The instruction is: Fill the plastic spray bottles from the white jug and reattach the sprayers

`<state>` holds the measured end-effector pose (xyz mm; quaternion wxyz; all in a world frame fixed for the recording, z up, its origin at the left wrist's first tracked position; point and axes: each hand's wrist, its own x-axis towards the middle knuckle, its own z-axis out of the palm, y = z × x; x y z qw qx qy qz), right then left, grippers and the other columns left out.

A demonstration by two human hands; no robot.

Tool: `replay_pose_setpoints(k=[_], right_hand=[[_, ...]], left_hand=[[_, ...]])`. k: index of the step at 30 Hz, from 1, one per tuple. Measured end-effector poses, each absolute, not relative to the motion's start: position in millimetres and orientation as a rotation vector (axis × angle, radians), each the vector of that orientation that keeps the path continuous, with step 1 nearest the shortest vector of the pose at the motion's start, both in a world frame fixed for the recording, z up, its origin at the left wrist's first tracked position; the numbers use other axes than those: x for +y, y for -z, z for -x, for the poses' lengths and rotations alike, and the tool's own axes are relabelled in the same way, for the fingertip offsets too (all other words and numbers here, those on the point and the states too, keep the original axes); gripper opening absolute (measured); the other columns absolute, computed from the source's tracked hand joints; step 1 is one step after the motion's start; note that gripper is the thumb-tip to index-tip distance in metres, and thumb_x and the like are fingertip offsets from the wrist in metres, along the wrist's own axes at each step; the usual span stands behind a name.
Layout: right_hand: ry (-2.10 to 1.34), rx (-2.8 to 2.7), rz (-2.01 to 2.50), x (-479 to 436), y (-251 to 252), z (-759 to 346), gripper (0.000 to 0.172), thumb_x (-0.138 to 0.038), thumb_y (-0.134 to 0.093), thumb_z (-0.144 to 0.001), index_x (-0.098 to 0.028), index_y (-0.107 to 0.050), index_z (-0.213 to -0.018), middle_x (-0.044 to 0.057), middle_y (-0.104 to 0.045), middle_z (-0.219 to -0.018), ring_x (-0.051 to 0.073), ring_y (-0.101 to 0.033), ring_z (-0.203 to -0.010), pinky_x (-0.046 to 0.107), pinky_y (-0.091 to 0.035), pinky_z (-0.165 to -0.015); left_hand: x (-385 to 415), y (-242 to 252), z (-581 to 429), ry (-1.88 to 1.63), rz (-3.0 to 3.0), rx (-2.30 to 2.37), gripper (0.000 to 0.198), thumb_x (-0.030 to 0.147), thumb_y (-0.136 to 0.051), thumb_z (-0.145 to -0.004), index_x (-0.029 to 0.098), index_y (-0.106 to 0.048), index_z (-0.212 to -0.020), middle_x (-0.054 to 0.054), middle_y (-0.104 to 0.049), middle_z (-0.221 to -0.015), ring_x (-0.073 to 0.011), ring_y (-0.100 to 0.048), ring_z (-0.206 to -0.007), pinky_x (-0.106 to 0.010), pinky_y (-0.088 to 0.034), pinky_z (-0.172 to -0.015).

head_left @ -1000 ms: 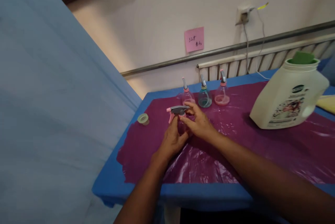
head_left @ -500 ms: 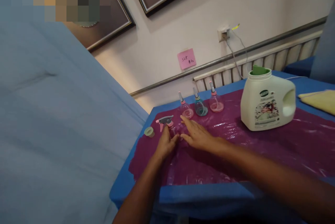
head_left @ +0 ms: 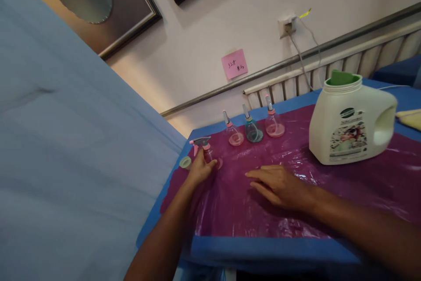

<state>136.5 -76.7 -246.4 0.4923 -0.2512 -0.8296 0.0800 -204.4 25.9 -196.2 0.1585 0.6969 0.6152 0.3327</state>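
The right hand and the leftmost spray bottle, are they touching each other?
Apart. The head view shows a stretch of glossy purple sheet between the right hand and the leftmost spray bottle.

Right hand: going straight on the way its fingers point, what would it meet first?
Most likely the spray bottle held by the left hand, though depth is unclear and it might touch that hand first.

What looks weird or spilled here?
I see no spill. The white jug looks odd: no cap covers its green spout. The left edge of the purple sheet looks wavy, not straight. The spray bottle at the left hand looks fine.
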Motion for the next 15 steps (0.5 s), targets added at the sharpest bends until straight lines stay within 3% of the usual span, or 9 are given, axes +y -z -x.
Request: replay_pose_setpoints(k=[9,12,15], right_hand=[[-0.124,-2.01,0.622,-77.5,247.9,-143.5,0.021,-0.022,-0.062,-0.111,-0.019,-0.074,-0.128,0.006,-0.087,-0.106,0.022,-0.082,-0.084,0.038,-0.064,-0.08],[-0.105,-2.014,0.622,-77.5,248.2,-143.1,0.022,-0.023,-0.061,-0.111,-0.018,-0.074,-0.128,0.005,-0.087,-0.104,0.022,-0.08,-0.081,0.038,-0.062,-0.076],[-0.11,-2.018,0.621,-77.3,249.3,-143.7,0.022,-0.023,-0.06,-0.112,-0.018,-0.073,-0.128,0.005,-0.087,-0.104,0.022,-0.08,-0.08,0.038,-0.061,-0.076]], left_hand=[[72.0,190.6,230.0,-1.028,-1.861,2.197,0.068,0.031,-0.084,-0.084,0.022,-0.052,-0.143,-0.021,-0.066,-0.146,-0.0459,-0.061,-0.144,-0.064,-0.047,-0.121],[83.0,187.5,227.4,-1.068,-1.875,2.216,0.069,0.034,-0.083,-0.088,0.02,-0.049,-0.146,-0.023,-0.063,-0.151,-0.0448,-0.059,-0.147,-0.061,-0.046,-0.123],[89.7,195.1,217.8,-1.05,-1.909,2.131,0.065,0.034,-0.083,-0.089,0.02,-0.052,-0.145,-0.019,-0.068,-0.144,-0.0393,-0.066,-0.137,-0.056,-0.051,-0.119]])
